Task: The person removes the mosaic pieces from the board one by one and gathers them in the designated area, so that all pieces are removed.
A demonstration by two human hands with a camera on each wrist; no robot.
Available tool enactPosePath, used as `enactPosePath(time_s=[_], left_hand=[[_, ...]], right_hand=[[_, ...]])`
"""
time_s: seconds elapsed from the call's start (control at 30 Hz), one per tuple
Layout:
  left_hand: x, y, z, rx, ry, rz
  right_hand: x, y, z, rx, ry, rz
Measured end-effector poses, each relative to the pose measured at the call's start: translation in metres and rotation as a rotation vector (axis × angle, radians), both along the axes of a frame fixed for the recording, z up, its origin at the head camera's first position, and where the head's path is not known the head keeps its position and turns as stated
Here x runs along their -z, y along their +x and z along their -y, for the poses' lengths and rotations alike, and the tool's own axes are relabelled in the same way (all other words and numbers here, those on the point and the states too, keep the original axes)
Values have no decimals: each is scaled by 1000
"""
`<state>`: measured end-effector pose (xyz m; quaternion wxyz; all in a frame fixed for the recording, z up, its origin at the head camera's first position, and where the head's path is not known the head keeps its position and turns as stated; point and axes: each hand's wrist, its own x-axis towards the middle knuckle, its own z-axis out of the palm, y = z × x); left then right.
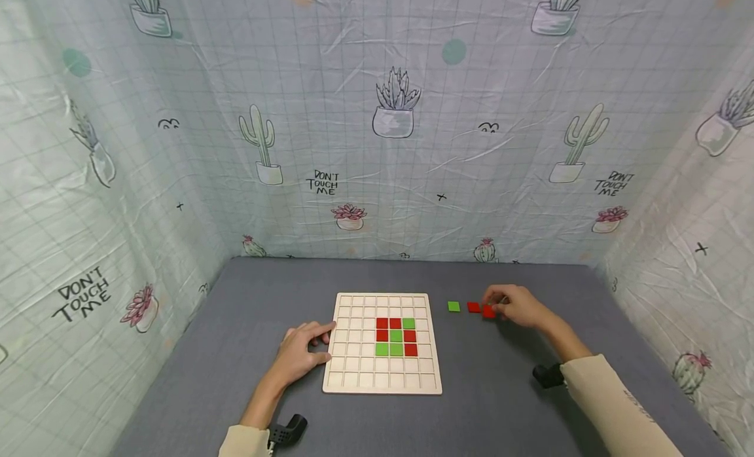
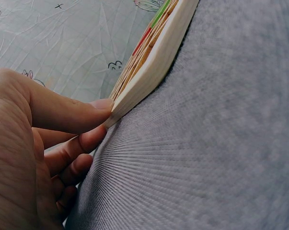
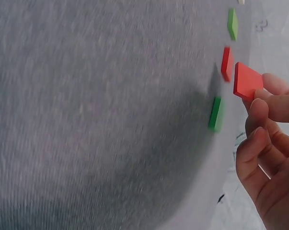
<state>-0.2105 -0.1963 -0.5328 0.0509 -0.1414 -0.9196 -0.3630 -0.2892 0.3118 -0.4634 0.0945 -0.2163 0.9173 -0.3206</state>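
Observation:
My left hand rests at the left edge of a pale wooden grid board, thumb and index fingertip touching its side. Red and green square tiles form a three-by-three block in the board's recesses, right of centre. Off the board's right side, my right hand pinches a red tile between thumb and fingers, held above the table. Near it lie another red tile and a green tile. A further green tile shows in the right wrist view, hidden by the hand from the head camera.
A grey cloth covers the table under the board and tiles. Pale fabric printed with potted cacti hangs along the back and both sides. Each wrist wears a black strap-on device, one at the left and one at the right.

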Motion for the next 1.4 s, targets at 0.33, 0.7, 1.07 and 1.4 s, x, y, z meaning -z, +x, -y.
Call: enactPosePath(time_s=[0.33, 0.7, 1.07, 1.4], left_hand=[[-1, 0, -1, 8, 15, -4], [-1, 0, 0, 10, 5, -3], [-1, -1, 0, 10, 2, -9], [-4, -2, -1, 14, -1, 0]], right_hand=[[-3, -2, -26, 47, 19, 37], [5, -5, -47, 119, 58, 71], [17, -6, -50, 192, 83, 23], [20, -6, -49, 202, 118, 6]])
